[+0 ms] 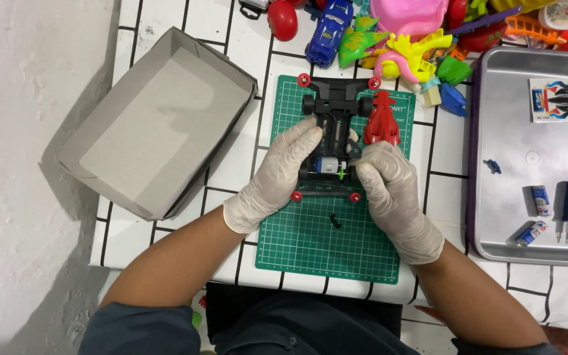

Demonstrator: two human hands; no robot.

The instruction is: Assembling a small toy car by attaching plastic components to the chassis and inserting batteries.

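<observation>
Both gloved hands, L & R, pinching black toy car chassis on green cutting mat. Long axis running straight away from body, motor end nearest. Red body shell lying just beside R.

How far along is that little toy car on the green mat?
Partly built. The black chassis already carries wheels, red rollers at its corners and a motor. Both gloved hands, left and right, press on the motor end. Apart from it lie the red body, a small black part and, in the tray, two batteries and a sticker sheet.
</observation>
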